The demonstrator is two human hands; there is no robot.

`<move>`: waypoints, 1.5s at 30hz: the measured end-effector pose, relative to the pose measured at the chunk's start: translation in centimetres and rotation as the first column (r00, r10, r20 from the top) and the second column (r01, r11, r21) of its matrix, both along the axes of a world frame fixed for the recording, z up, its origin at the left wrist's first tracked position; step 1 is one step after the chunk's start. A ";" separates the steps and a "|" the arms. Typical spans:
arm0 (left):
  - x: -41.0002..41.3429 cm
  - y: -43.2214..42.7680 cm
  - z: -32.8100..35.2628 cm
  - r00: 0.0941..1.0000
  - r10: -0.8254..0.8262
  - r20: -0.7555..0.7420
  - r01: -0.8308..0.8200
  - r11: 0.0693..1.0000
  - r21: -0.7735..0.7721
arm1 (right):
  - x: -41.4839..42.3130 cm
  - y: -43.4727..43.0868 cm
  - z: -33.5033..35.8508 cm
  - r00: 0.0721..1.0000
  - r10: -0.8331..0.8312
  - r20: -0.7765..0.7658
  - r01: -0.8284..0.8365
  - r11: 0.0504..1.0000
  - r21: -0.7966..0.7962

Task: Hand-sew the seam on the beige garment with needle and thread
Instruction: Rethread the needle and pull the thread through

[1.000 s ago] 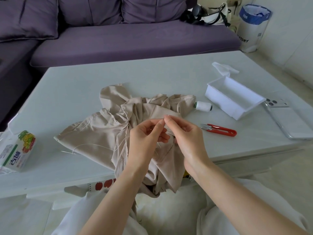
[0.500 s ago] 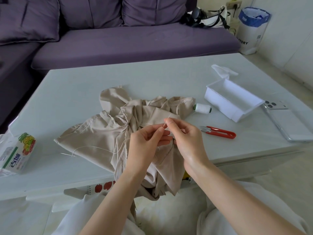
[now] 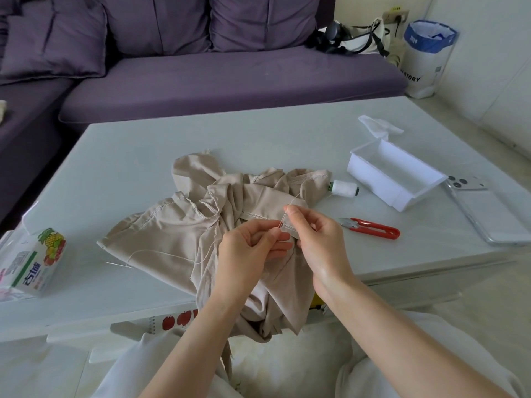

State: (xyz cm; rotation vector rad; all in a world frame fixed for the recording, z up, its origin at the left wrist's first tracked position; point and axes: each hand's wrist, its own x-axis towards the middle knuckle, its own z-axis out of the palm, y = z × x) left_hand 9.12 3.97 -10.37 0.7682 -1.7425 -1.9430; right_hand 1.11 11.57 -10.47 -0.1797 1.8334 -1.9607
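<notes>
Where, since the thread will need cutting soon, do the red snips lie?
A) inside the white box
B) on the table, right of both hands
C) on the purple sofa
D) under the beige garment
B: the red snips lie bare on the table, just right of the right hand and nearer than the white box.

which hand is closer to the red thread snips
Right. The right hand, pinching the needle, is just beside the red snips; the left hand holds the beige garment farther away, on the right hand's other side.
</notes>
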 end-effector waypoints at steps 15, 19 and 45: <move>0.4 -0.2 -0.2 0.992 0.037 0.119 -0.010 0.976 -0.219 | -0.3 -0.1 0.0 0.999 0.028 -0.036 -0.030 0.999 -0.036; 0.3 -0.4 0.4 0.994 0.092 0.058 -0.075 0.964 -0.256 | -0.3 0.1 0.2 0.994 0.043 -0.103 -0.048 0.998 -0.051; 0.2 -0.6 0.4 0.995 0.033 0.097 -0.004 0.958 -0.287 | -0.9 1.5 2.9 0.935 0.351 -0.058 -0.356 0.927 -0.116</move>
